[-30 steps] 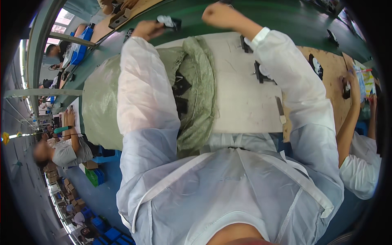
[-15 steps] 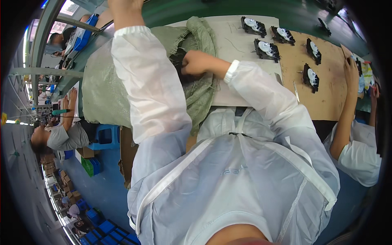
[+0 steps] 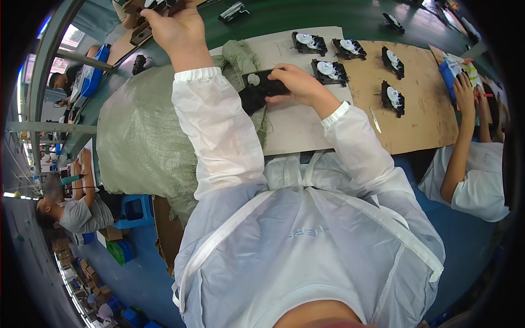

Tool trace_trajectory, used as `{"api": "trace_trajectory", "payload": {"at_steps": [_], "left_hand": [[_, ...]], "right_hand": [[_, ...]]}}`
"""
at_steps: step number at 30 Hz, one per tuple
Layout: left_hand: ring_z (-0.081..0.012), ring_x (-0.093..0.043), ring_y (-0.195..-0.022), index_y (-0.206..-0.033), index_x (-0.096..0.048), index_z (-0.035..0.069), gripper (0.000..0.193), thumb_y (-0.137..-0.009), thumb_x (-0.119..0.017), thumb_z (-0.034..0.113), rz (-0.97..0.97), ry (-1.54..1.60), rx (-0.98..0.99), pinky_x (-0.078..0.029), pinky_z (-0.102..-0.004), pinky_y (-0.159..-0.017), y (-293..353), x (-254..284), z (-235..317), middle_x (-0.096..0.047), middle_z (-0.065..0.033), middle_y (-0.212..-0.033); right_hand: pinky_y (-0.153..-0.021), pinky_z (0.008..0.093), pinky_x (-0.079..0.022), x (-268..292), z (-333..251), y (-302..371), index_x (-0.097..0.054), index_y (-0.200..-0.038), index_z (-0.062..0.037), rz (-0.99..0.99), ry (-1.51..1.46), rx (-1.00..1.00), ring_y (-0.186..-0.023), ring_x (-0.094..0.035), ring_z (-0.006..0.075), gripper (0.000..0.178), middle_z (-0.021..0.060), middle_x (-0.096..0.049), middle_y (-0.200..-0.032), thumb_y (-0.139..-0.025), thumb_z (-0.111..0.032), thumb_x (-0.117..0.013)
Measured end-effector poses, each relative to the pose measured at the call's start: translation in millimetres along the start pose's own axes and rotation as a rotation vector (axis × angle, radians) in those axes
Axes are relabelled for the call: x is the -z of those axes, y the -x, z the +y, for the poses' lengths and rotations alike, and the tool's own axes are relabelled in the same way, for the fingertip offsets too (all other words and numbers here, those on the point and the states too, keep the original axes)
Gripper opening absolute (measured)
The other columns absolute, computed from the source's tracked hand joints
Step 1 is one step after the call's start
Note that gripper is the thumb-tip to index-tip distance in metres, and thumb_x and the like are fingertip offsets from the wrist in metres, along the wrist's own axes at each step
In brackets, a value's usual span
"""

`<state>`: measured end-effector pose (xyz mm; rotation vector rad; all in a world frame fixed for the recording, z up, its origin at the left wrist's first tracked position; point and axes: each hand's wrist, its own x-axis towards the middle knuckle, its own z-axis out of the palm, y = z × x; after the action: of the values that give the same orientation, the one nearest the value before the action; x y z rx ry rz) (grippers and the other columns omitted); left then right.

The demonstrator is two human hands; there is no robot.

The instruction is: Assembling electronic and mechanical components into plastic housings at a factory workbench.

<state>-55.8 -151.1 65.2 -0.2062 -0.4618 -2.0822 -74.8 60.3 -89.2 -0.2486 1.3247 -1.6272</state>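
Note:
My right hand (image 3: 303, 87) grips a flat black plastic housing (image 3: 256, 97) by its right end. A pale round spot shows near the housing's far edge. The part is over the mouth of a green woven sack (image 3: 145, 126), which lies on the bench to the left. Stretched far forward, my left hand (image 3: 180, 30) has its fingers closed round a black mechanism with white parts (image 3: 163, 4), cut off by the upper edge of the view. Several black mechanisms with white round wheels (image 3: 330, 71) lie on cardboard (image 3: 415, 123) to the right.
A thin metal blade-like strip (image 3: 375, 120) lies on the cardboard. Beyond it, the green bench surface (image 3: 284, 24) holds a metallic part (image 3: 234, 12). One co-worker's arm (image 3: 465, 126) reaches in at the right; another person (image 3: 82, 202) sits at the left near a blue stool (image 3: 136, 210).
My right hand has drawn the black housing out of the sack's mouth toward the right. My left hand, formerly cut off above, now shows with a mechanism. The view has shifted.

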Motion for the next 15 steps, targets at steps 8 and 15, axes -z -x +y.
{"api": "trace_trajectory", "payload": {"at_steps": [8,15], "left_hand": [[-0.0232,-0.065,-0.088,-0.123,-0.057,0.001,0.043,-0.102,-0.054,0.039,-0.256,0.183,0.169,-0.056,-0.0355,-0.078,12.2,31.2,-14.0,-0.067,-0.0114,-0.106],[-0.0206,-0.064,-0.083,-0.12,-0.059,0.004,0.041,-0.101,-0.055,0.041,0.001,0.026,0.077,-0.054,-0.0314,-0.073,52.5,6.9,-18.6,-0.068,-0.0113,-0.104]], "right_hand": [[-0.053,0.0261,-0.048,-4.5,11.7,3.8,-0.053,-0.124,-0.0057,0.433,1.128,0.803,-0.072,-0.065,0.0259,0.039,0.0125,-0.064,-0.097,-0.086,-0.007,-0.061],[-0.049,0.023,-0.044,11.4,-29.8,20.9,-0.055,-0.128,-0.0065,0.259,0.315,0.385,-0.064,-0.062,0.0175,0.043,0.0116,-0.066,-0.089,-0.085,-0.006,-0.063]]}}
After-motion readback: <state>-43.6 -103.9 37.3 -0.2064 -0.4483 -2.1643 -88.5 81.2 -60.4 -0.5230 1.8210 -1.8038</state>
